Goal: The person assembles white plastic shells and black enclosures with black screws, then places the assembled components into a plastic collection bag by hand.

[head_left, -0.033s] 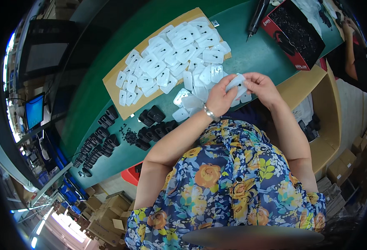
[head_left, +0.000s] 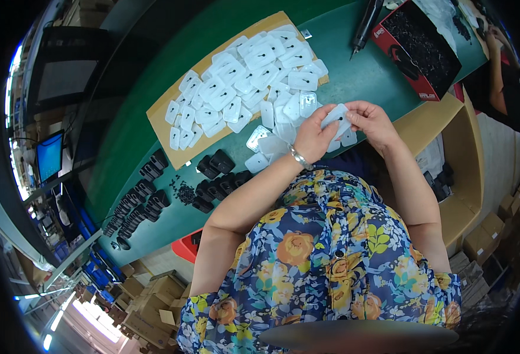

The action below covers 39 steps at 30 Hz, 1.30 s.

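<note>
Between my two hands is a small white translucent rectangular plastic piece [head_left: 335, 120] with rounded corners and a black part at its middle. My left hand [head_left: 314, 138], with a bracelet at the wrist, pinches its near left side between thumb and fingers. My right hand [head_left: 375, 125] is closed at its right edge, thumb and forefinger close to the black part. Loose white pieces [head_left: 281, 131] without visible black parts lie beside my left hand. Farther off, a heap of similar white pieces [head_left: 227, 71], many with black parts in them, covers a cardboard sheet [head_left: 158, 113].
On the green table [head_left: 338, 65] lies a dark pen-shaped tool [head_left: 363, 29]. A red box [head_left: 422, 88] of small black parts stands at the far right. Rows of black housings [head_left: 136, 203] and loose black bits [head_left: 184, 192] sit at left. Another person's arm [head_left: 496, 76] shows far right.
</note>
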### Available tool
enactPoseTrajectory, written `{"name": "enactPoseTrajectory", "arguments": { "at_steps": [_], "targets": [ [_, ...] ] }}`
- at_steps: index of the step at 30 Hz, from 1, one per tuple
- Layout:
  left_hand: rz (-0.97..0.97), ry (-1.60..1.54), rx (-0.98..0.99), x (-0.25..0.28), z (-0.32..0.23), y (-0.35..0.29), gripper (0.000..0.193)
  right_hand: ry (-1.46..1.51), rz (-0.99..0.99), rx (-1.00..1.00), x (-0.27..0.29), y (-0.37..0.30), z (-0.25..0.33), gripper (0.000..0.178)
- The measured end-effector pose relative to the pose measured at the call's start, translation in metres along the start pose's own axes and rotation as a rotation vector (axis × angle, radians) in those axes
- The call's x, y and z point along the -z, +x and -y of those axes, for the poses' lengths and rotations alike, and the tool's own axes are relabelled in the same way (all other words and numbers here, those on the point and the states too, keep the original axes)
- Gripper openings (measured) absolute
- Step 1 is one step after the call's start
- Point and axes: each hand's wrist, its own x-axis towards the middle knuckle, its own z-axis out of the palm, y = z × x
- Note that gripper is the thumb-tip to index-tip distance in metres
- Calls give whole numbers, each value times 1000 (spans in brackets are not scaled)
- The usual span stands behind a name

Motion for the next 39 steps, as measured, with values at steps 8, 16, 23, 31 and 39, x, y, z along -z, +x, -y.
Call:
{"name": "enactPoseTrajectory", "arguments": {
  "at_steps": [8, 16, 23, 31, 39],
  "targets": [
    [-120, -165, 68, 49, 6, -33, 29, -19, 9, 0, -54, 15, -6, 18],
    [-720, 80, 70, 193, 11, -104, 30, -76, 31, -39, -109, 7, -9, 21],
    [-1006, 609, 190, 344, 74, -165, 22, -117, 11, -98, -90, -9, -21, 19],
    [-874, 1113, 233, 357, 87, -149, 26, -161, -241, 131, 17, -5, -2, 15],
    [-852, 1043, -100, 253, 44, -81, 28, -1175, -823, 119, 256, 42, 57, 25]
  ]
}}
